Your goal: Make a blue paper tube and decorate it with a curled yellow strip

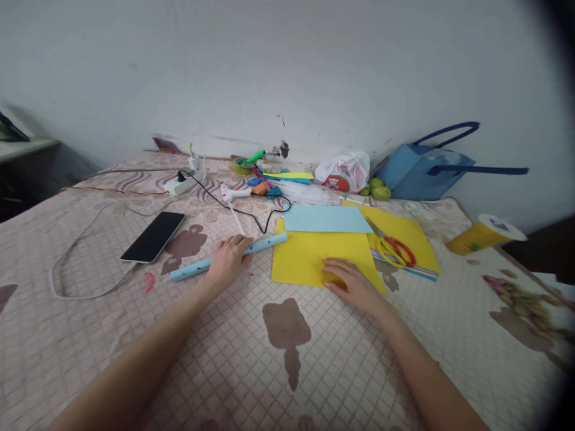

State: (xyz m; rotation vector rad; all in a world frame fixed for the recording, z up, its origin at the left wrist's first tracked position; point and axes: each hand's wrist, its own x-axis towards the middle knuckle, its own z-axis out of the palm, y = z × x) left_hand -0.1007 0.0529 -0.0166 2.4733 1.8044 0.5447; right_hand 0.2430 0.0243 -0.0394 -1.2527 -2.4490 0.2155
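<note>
L hand [228, 258] pinches tube [266, 243] approx. mid-length; long axis runs L–R, slanting away, R end at yellow sheet's [303, 263] L edge. R hand [349, 282] rests on sheet, fingers slightly spread.

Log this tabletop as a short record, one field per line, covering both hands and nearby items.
Left hand: over the light-blue tube; grip firmness unclear
Right hand: resting on the yellow sheet, fingers extended
Sheet overlap: light-blue sheet across the yellow one's far part
Scissors: right of both sheets, red and yellow handles
Phone: left side, screen dark
Toward wall: white plastic bag, blue bag
</note>
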